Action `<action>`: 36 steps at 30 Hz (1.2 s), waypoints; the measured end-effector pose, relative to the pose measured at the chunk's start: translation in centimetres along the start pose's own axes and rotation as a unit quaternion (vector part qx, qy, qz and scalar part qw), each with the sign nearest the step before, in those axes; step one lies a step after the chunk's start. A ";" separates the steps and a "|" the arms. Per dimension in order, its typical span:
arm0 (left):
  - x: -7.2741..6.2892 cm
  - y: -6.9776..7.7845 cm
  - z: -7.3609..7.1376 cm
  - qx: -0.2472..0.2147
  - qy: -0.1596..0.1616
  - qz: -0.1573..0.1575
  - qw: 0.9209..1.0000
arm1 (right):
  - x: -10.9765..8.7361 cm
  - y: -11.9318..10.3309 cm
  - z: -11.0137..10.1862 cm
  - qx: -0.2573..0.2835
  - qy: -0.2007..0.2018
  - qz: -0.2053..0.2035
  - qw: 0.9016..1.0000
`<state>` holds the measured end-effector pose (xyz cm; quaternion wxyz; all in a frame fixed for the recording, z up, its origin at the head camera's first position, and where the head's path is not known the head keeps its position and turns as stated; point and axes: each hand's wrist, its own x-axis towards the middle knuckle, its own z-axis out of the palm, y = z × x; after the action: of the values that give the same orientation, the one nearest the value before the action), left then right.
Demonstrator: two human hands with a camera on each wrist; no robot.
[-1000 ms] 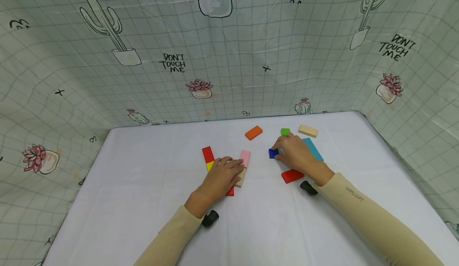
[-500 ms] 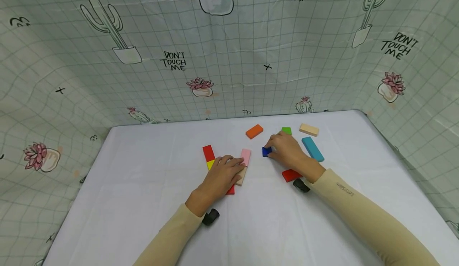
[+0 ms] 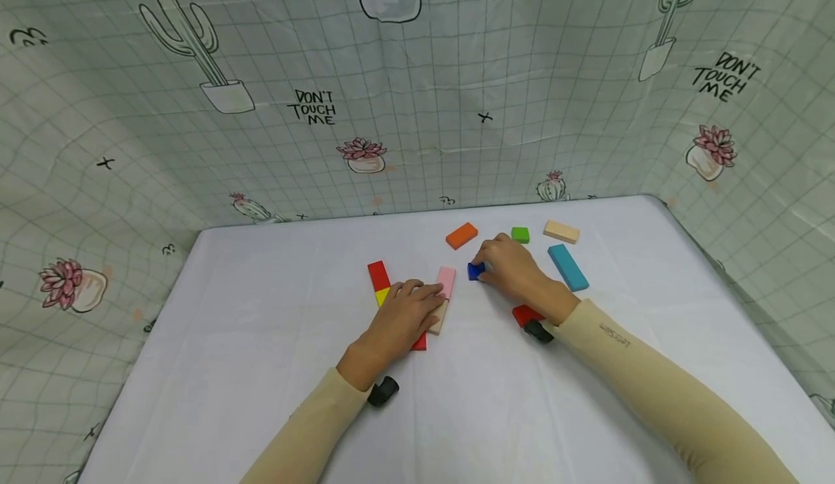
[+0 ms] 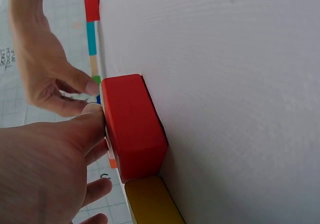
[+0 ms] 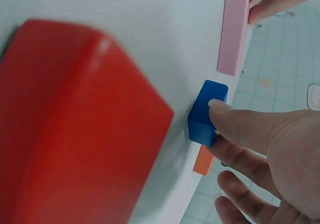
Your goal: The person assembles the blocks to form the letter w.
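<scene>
A gridded, cactus-printed cloth [image 3: 417, 71] hangs behind the white-covered desk [image 3: 261, 324]. Just right of frame centre, the right hand [image 3: 515, 266] pinches the blue block [image 3: 475, 272]; the left hand [image 3: 399, 322], fingers [image 4: 98, 190] spread, touches adjoining blocks [image 3: 447, 280] at centre.

Head: high, facing forward-down over small blue rectangular block [image 3: 477, 272]. Right wrist: low, close, facing block. Left wrist: low, farther off; all three share block, there a sliver.

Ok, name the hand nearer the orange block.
Right. The right hand, pinching the blue block, is close to the orange block on its near right side; the left hand lies farther off on its near left side.
</scene>
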<state>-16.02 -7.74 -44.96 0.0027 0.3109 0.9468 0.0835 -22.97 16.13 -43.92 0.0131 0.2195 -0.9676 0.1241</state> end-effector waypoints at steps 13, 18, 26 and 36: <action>0.2 -0.3 -0.3 0.009 -0.009 -0.005 1.000 | 0.7 -0.4 -0.3 0.006 -0.010 0.002 1.000; 0.2 -0.3 -0.2 0.010 -0.011 -0.006 1.000 | 0.8 -0.5 -0.4 0.011 -0.012 -0.002 1.000; 0.1 -0.2 0.0 0.005 -0.002 0.000 1.000 | 0.9 -0.5 0.0 0.022 -0.008 -0.009 1.000; 0.1 -0.2 0.2 0.012 -0.009 -0.002 1.000 | 1.1 -0.6 0.3 0.033 0.003 -0.018 0.999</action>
<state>-16.18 -7.80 -45.21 0.0071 0.3095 0.9484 0.0691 -23.72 15.05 -43.95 0.0107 0.2374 -0.9587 0.1563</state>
